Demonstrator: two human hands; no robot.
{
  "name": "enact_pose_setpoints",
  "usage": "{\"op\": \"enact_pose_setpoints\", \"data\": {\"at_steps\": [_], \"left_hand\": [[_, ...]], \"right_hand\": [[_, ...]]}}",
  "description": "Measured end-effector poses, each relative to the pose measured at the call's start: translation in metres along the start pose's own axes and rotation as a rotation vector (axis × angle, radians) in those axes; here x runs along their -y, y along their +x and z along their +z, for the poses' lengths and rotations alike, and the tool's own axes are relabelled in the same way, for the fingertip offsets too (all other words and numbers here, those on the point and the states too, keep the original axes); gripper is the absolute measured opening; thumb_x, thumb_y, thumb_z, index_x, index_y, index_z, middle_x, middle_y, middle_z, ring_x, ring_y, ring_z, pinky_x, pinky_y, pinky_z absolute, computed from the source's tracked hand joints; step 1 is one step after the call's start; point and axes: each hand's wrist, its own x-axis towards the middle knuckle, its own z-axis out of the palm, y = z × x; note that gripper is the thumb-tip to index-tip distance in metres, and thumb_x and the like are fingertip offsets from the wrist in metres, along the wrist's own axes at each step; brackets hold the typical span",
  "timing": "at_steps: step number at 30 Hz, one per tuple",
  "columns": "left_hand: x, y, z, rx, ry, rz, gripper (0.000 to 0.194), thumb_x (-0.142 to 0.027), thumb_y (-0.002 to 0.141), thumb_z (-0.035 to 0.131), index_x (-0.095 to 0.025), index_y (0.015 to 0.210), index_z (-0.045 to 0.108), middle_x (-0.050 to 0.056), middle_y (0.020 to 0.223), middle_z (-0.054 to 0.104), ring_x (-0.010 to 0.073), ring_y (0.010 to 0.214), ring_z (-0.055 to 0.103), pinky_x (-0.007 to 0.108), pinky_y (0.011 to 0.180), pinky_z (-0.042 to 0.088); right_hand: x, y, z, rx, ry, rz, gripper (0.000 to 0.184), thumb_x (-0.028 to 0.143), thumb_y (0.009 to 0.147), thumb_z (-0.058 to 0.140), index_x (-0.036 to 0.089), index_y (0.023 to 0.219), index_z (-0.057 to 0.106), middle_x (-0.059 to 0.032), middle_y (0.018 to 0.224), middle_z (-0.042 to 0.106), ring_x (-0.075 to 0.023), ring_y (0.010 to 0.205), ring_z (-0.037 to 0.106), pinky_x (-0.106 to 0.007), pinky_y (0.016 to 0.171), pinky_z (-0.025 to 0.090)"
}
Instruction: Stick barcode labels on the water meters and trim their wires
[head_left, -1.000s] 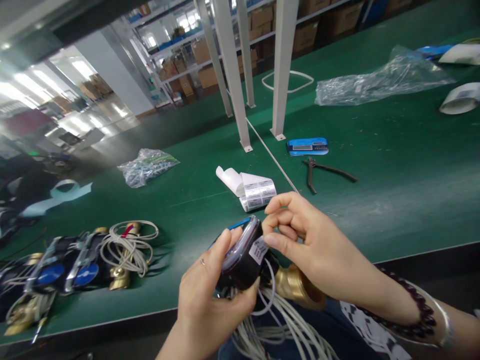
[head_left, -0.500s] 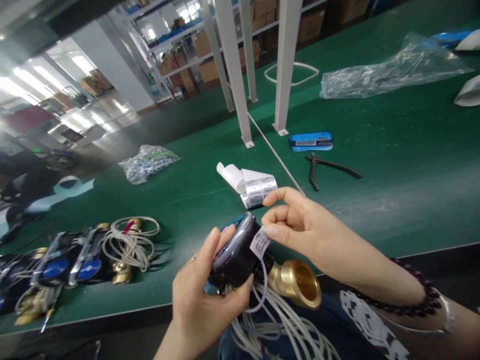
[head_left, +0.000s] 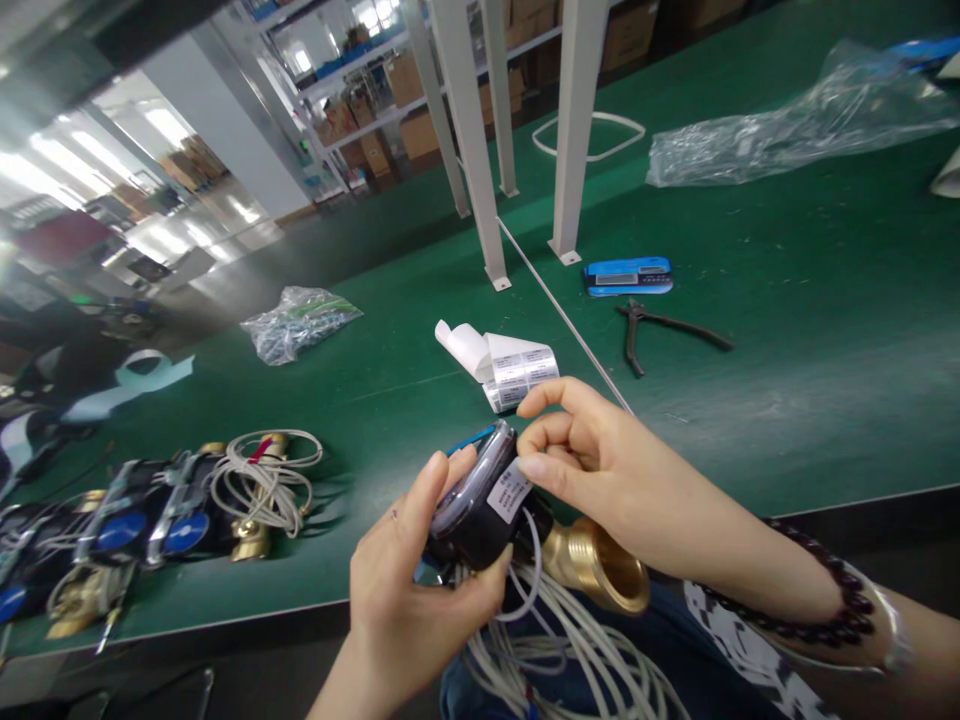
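Observation:
My left hand [head_left: 409, 585] grips a water meter [head_left: 474, 528] with a black housing, tilted above the table's front edge, thumb below and fingers over its clear-covered face. A threaded brass fitting [head_left: 600, 560] sticks out to the right, and coiled pale cables [head_left: 577, 645] hang underneath. On the housing's side sits a small printed silver label [head_left: 510, 490]. Thumb and forefinger of my right hand [head_left: 600, 450] are pinched at the label's upper right corner. Just behind the meter, a curled strip of labels [head_left: 525, 372] lies on the green table.
More meters [head_left: 176, 515] with a cable coil [head_left: 262, 480] stand at left. Cutting pliers [head_left: 637, 330] and a blue device [head_left: 628, 277] lie behind my right hand. White posts [head_left: 574, 150] rise from the table. Plastic bags [head_left: 765, 140] lie further back.
The label, earlier slanted with its edge lifted, now lies flatter along the meter's side. My right fingertips have shifted slightly left with it. The view has moved a little.

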Motion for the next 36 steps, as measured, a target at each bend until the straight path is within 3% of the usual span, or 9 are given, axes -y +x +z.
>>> {"op": "enact_pose_setpoints", "data": {"at_steps": [8, 12, 16, 18, 22, 26, 29, 33, 36], "left_hand": [[0.0, -0.001, -0.001, 0.002, 0.024, -0.001, 0.078, -0.018, 0.077, 0.065, -0.027, 0.146, 0.028, 0.007, 0.113, 0.069, 0.0184, 0.092, 0.07, 0.028, 0.083, 0.058], [-0.001, 0.0, 0.001, 0.012, 0.025, 0.016, 0.079, -0.019, 0.078, 0.065, -0.028, 0.146, 0.027, 0.007, 0.114, 0.069, 0.0179, 0.094, 0.07, 0.027, 0.082, 0.057], [-0.006, 0.006, 0.002, 0.052, 0.008, 0.036, 0.078, -0.016, 0.078, 0.064, -0.029, 0.146, 0.027, 0.005, 0.116, 0.068, 0.0161, 0.099, 0.068, 0.024, 0.086, 0.055], [-0.006, 0.011, 0.002, 0.085, 0.007, 0.048, 0.077, -0.016, 0.078, 0.063, -0.029, 0.145, 0.028, 0.004, 0.117, 0.067, 0.0156, 0.1, 0.067, 0.024, 0.087, 0.054], [-0.003, 0.034, 0.013, 0.213, -0.008, 0.026, 0.076, -0.013, 0.073, 0.064, -0.028, 0.142, 0.035, 0.003, 0.117, 0.067, 0.0163, 0.097, 0.068, 0.023, 0.083, 0.055], [-0.008, 0.065, 0.047, 0.47, 0.085, -0.054, 0.077, -0.014, 0.069, 0.068, -0.02, 0.14, 0.039, 0.007, 0.11, 0.07, 0.0253, 0.093, 0.07, 0.033, 0.075, 0.059], [-0.021, 0.078, 0.072, 0.578, 0.276, -0.036, 0.077, -0.019, 0.07, 0.071, -0.016, 0.14, 0.04, 0.011, 0.099, 0.073, 0.0299, 0.082, 0.071, 0.038, 0.067, 0.059], [-0.028, 0.07, 0.069, 0.486, 0.37, 0.082, 0.069, -0.019, 0.072, 0.072, -0.011, 0.135, 0.046, 0.014, 0.099, 0.072, 0.0284, 0.085, 0.07, 0.037, 0.073, 0.059], [-0.015, 0.054, 0.049, 0.349, 0.382, 0.14, 0.062, -0.024, 0.075, 0.07, -0.011, 0.132, 0.049, 0.017, 0.113, 0.067, 0.0308, 0.105, 0.064, 0.046, 0.088, 0.054]], "right_hand": [[-0.004, -0.003, 0.001, -0.07, -0.174, -0.075, 0.025, 0.015, 0.079, 0.052, 0.023, 0.101, 0.043, 0.0071, 0.067, 0.052, -0.0086, 0.053, 0.039, -0.022, 0.052, 0.036], [-0.002, -0.01, 0.001, -0.118, -0.431, -0.202, 0.024, 0.016, 0.081, 0.052, 0.024, 0.103, 0.047, 0.0045, 0.073, 0.054, -0.0114, 0.061, 0.047, -0.025, 0.061, 0.04], [0.002, -0.007, -0.006, -0.101, -0.72, -0.275, 0.062, 0.035, 0.068, 0.075, 0.027, 0.123, 0.047, -0.0005, 0.093, 0.058, -0.0185, 0.083, 0.055, -0.032, 0.074, 0.044], [0.0, 0.005, -0.019, -0.107, -0.795, -0.264, 0.078, 0.047, 0.061, 0.079, 0.026, 0.128, 0.045, -0.004, 0.104, 0.057, -0.0222, 0.09, 0.056, -0.035, 0.078, 0.045], [-0.017, 0.037, -0.072, -0.234, -1.032, -0.158, 0.071, 0.05, 0.07, 0.071, 0.019, 0.13, 0.047, -0.0126, 0.115, 0.056, -0.0297, 0.106, 0.053, -0.041, 0.088, 0.045], [-0.04, 0.053, -0.136, -0.56, -1.396, 0.148, 0.085, 0.055, 0.074, 0.065, 0.01, 0.14, 0.037, -0.0262, 0.14, 0.038, -0.0457, 0.129, 0.032, -0.059, 0.1, 0.032], [-0.05, 0.05, -0.164, -0.539, -1.425, 0.264, 0.084, 0.06, 0.081, 0.052, 0.01, 0.144, 0.03, -0.0277, 0.144, 0.033, -0.0473, 0.131, 0.03, -0.062, 0.097, 0.032], [-0.048, 0.04, -0.179, -0.397, -1.465, 0.132, 0.061, 0.029, 0.081, 0.053, 0.014, 0.139, 0.04, -0.0203, 0.123, 0.053, -0.033, 0.113, 0.052, -0.04, 0.093, 0.041], [-0.044, 0.034, -0.181, -0.397, -1.487, 0.12, 0.058, 0.013, 0.069, 0.053, 0.008, 0.127, 0.051, -0.0213, 0.11, 0.055, -0.0328, 0.099, 0.057, -0.038, 0.085, 0.044]]}}
